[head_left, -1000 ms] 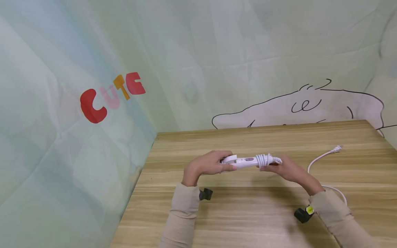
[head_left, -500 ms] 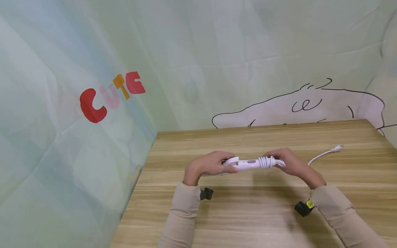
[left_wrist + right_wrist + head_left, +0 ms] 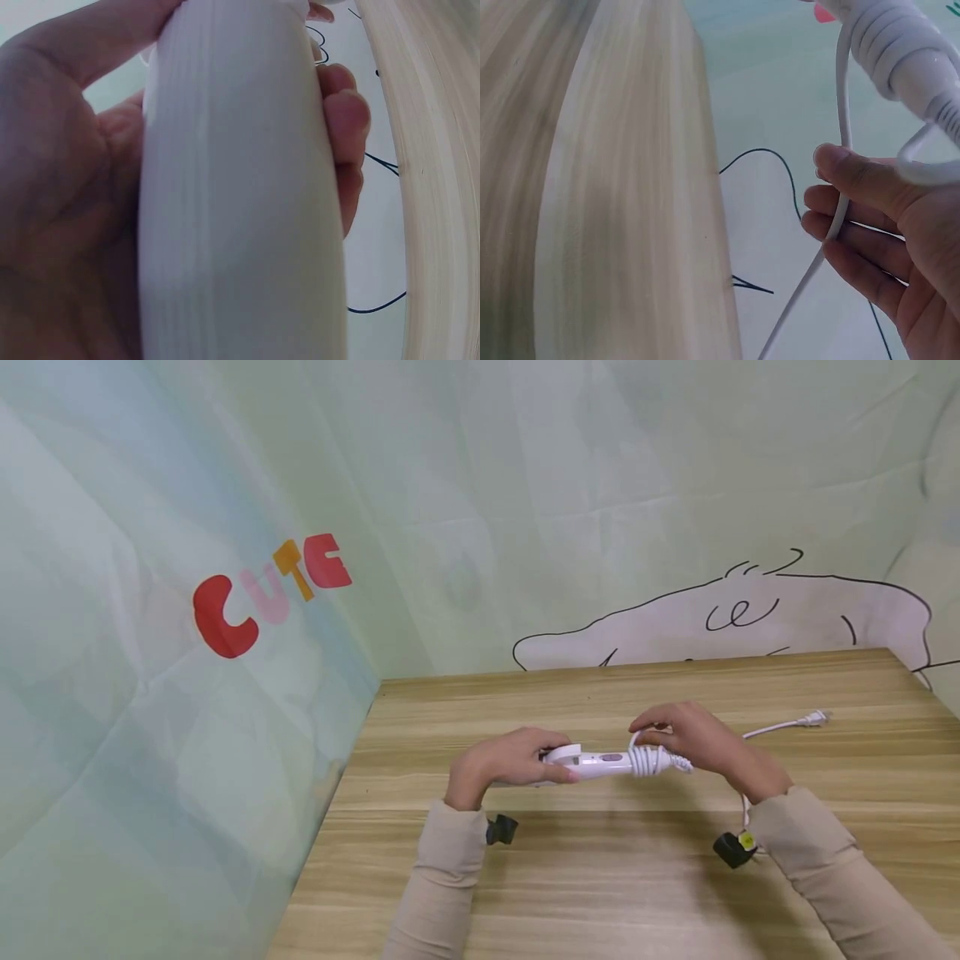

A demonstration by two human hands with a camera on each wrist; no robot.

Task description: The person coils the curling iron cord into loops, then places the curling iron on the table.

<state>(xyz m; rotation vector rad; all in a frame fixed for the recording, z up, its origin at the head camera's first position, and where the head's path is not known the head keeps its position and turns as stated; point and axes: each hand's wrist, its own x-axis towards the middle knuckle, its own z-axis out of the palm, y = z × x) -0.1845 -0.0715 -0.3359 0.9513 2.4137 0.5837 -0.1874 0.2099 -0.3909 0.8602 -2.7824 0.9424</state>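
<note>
A white hair iron (image 3: 600, 766) with a greyish button is held above the table, roughly level. My left hand (image 3: 510, 757) grips its left end; in the left wrist view its ribbed white body (image 3: 240, 180) fills the palm, fingers curled round the side. Several turns of the white cord (image 3: 647, 762) wrap the right end of the handle. Beyond the far side of these coils, my right hand (image 3: 697, 739) pinches the cord between thumb and fingers. A strand of cord (image 3: 844, 97) comes off the coils and runs down through those fingers in the right wrist view.
A wooden table (image 3: 585, 893) lies beneath both hands. The cord's plug (image 3: 813, 718) rests on it at the right, with loose cord passing behind the right wrist. A printed cloth backdrop (image 3: 480, 527) borders the table at the back and left.
My right hand has moved from beneath the coils to their far side and risen, bringing the cord round the handle. The left hand has kept its grip, shifting slightly right with the hair iron.
</note>
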